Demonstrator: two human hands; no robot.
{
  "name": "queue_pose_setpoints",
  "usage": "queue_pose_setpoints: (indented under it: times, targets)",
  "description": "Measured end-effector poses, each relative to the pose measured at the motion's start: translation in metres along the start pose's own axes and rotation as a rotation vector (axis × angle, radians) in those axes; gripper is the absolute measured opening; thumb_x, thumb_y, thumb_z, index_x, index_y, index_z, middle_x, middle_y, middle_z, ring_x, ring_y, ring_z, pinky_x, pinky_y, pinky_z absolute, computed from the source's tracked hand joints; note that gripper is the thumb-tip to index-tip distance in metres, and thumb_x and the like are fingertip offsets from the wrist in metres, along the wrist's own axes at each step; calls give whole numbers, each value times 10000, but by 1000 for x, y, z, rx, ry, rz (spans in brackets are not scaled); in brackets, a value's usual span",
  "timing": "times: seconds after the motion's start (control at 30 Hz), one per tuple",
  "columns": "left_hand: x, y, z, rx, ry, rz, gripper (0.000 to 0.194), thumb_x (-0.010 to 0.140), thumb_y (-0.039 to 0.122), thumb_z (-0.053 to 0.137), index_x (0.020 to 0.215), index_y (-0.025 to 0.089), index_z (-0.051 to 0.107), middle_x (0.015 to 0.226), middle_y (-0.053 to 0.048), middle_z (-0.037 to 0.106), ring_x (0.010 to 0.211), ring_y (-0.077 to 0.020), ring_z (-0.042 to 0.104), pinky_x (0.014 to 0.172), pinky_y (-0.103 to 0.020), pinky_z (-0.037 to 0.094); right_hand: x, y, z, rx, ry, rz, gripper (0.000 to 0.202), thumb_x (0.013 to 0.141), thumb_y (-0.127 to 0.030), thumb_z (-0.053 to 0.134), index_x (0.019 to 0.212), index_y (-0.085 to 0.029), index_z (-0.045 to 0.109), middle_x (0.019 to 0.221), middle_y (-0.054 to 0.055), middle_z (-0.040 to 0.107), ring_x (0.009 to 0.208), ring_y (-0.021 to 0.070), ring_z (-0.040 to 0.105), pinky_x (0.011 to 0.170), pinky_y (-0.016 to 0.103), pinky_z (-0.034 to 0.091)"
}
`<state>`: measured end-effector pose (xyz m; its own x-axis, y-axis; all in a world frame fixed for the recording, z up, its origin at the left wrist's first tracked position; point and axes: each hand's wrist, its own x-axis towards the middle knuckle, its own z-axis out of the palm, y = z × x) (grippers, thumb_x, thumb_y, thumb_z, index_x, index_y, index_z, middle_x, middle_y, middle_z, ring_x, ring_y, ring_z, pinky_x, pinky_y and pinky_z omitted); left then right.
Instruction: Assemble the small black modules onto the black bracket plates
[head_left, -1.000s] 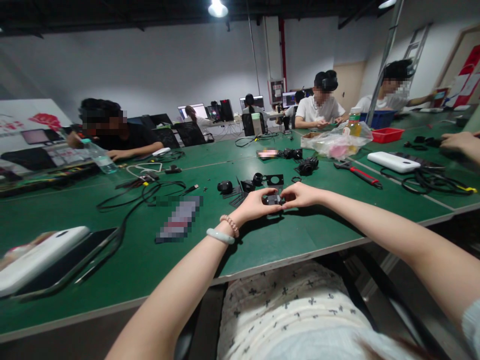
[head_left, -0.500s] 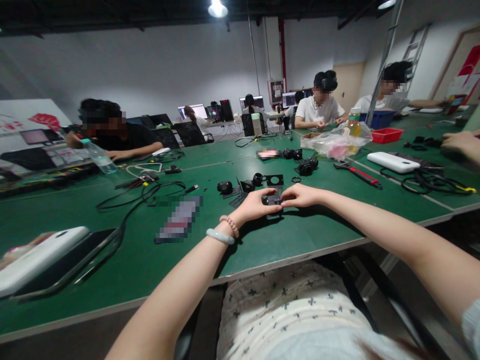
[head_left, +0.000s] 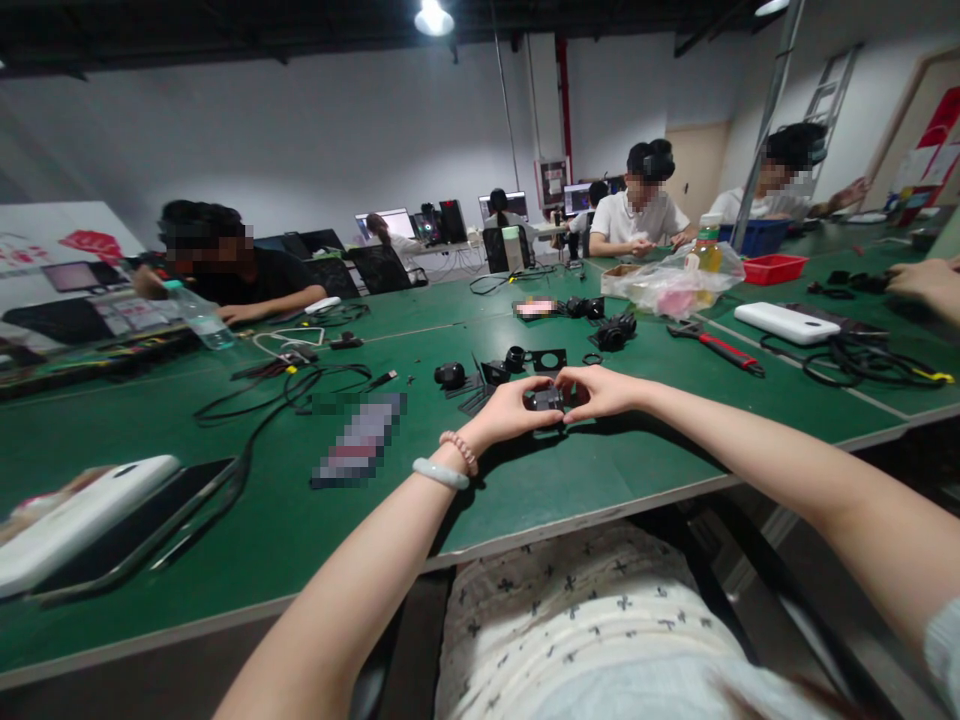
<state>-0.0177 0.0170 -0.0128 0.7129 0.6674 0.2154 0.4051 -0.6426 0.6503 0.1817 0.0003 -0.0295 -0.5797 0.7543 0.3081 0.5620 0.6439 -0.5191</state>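
Near the front middle of the green table [head_left: 622, 465], my left hand [head_left: 511, 412] has its thumb and fingers closed round a small black part [head_left: 546, 400]. From the right, my right hand [head_left: 600, 391] curves its fingers and thumb about the other end of the same part, its fingertips meeting those of my left hand. Just beyond are a black plate with a round hole [head_left: 550, 360], a black ring [head_left: 592, 359] and a short black cylinder [head_left: 515, 357]. A rounded black piece [head_left: 450, 375] lies to the left.
Black assemblies [head_left: 616, 331] lie farther back. An adjustable wrench [head_left: 720, 350] and a white power bank [head_left: 786, 324] are at the right. Cables [head_left: 289, 385], a bottle [head_left: 201, 315] and a phone [head_left: 135, 530] are at the left. Several people sit around.
My right hand's fingers have spread from a pinch into a wider curve round the black part. At the far right, a person's hand has risen.
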Motion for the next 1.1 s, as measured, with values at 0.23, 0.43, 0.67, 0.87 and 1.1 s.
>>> queue_pose_setpoints:
  times: [0.23,0.43,0.67,0.87,1.1]
  targets:
    - [1,-1,1,-22,-14,30,545,619,398,621,1101,170,506,1046,-52,586,930,-210,549,834,-321,412,0,-2,3,11,23,-30,515,598,-434,634,983,-134,470,806,33,539,596,88,435,522,198,343]
    - [0,-1,1,-17,-8,26,545,611,405,627,1088,168,516,1043,-54,590,928,-212,550,839,-323,408,0,-3,1,-5,14,-26,509,607,-457,621,976,-135,479,730,10,532,582,90,436,512,197,334]
    - [0,2,1,-11,-4,27,533,615,394,630,1085,169,518,1054,-55,586,943,-210,545,848,-319,402,-1,-5,0,-10,12,-13,498,612,-457,616,970,-134,490,691,1,527,563,88,432,506,194,319]
    - [-1,5,0,-12,-6,26,534,615,413,628,1080,174,520,1050,-49,588,945,-205,543,847,-315,403,-1,-5,1,-17,2,7,479,641,-457,593,984,-137,492,654,-6,524,568,100,451,523,204,335]
    - [-2,7,0,-9,3,20,529,613,415,625,1072,171,526,1043,-46,591,947,-205,542,852,-317,400,-1,-4,1,-19,-6,9,464,663,-461,572,991,-145,486,654,-7,531,569,105,467,523,205,342]
